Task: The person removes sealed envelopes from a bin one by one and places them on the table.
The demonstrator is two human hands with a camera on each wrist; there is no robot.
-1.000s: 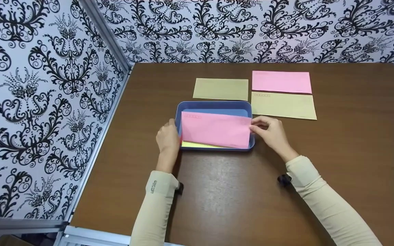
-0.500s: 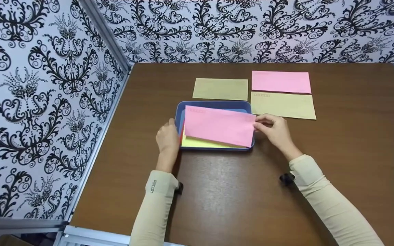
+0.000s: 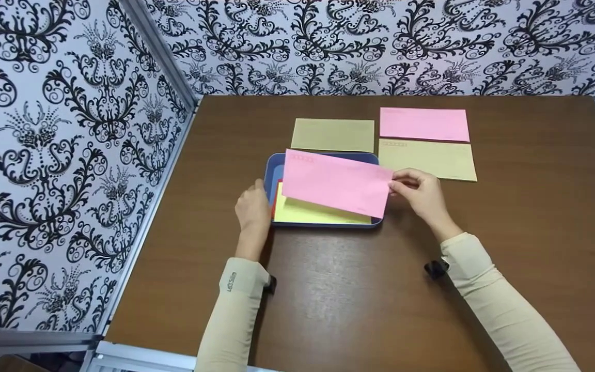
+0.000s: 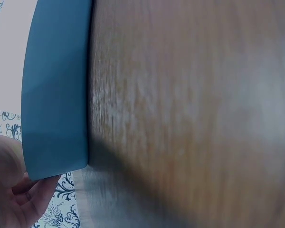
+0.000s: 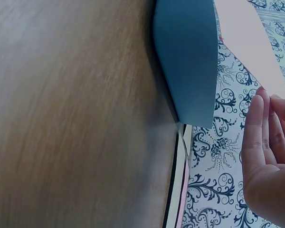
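A pink envelope [image 3: 336, 183] hangs tilted over a blue tray [image 3: 323, 226], its left end raised. My right hand [image 3: 421, 199] pinches the envelope's right edge between thumb and fingers, as the right wrist view of the envelope [image 5: 251, 42] also shows. At the tray's left side my left hand [image 3: 253, 209] grips the wall; in the left wrist view its fingers [image 4: 38, 197] curl round the tray's end [image 4: 57, 95]. Inside the tray lies a yellow envelope [image 3: 323, 213], partly covered by the pink one. A red edge [image 3: 277, 199] peeks out at its left.
Behind the tray, a tan envelope [image 3: 332, 134] lies flat on the brown table [image 3: 328, 289]. To the right lie another pink envelope [image 3: 424, 124] and a cream envelope [image 3: 427, 159]. Patterned walls [image 3: 349, 46] stand at the back and left.
My right hand has lifted the pink envelope up and to the right, tilting it and uncovering more of the yellow envelope. The left hand and tray have stayed in place.
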